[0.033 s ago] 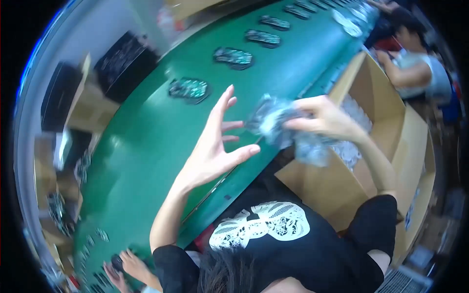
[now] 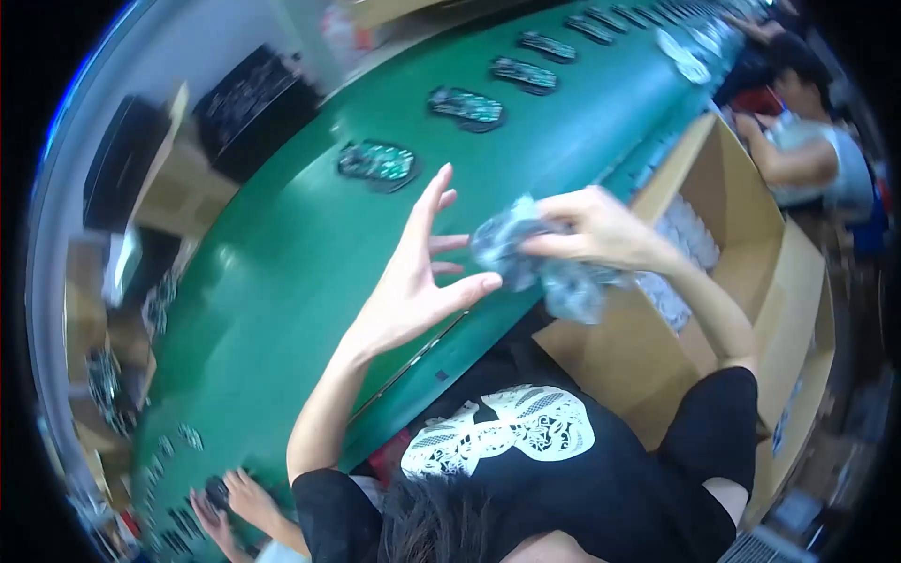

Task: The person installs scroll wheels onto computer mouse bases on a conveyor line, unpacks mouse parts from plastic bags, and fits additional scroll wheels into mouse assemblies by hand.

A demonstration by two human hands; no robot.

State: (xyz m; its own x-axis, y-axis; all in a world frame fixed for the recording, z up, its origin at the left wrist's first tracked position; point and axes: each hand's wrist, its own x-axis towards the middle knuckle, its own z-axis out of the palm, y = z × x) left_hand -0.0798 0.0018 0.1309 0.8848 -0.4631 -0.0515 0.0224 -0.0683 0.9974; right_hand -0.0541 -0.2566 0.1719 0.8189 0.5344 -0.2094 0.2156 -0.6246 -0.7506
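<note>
My right hand [image 2: 601,230] grips a crumpled clear plastic bag [image 2: 507,239] above the near edge of the green work surface. Loose plastic hangs below its fingers; whether anything is inside cannot be made out. My left hand [image 2: 418,267] is raised just left of the bag, fingers spread and thumb apart, holding nothing. Beyond it on the green surface [image 2: 282,328] lies a black rounded piece with shiny green patches [image 2: 378,164]. Another such piece [image 2: 467,109] is farther off, in a row of several running to the far right.
An open cardboard box [image 2: 751,281] with pale plastic bags stands at my right. A co-worker [image 2: 807,155] sits beyond it. At lower left, another person's hands [image 2: 235,502] hold a small dark thing. Black boxes [image 2: 253,113] line the far left side.
The bag in my right hand has moved slightly left, toward my open left hand. The row of pieces and the surroundings appear shifted a little in the view.
</note>
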